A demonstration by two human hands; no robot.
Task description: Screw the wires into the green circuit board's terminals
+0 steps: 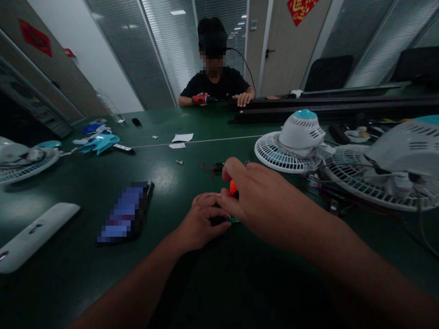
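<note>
My right hand [252, 189] is closed from above around an orange-handled tool [233, 187]. Only a bit of its orange part, with black below, shows between the fingers; the working end is hidden. Low on the table, my left hand [207, 219] is curled with thumb and fingertips at a small green circuit board [234, 220], gripping its edge. Most of that board is covered by both hands. Just beyond my knuckles lie red and black wires [216, 168].
Two white fan housings [302, 141] [404, 155] with loose wiring stand right. A phone [125, 212] and a long white casing [39, 237] lie left. Paper scraps [183, 137] and blue plastic pieces [99, 141] are farther back. Across the table, a person [214, 77] holds a red tool.
</note>
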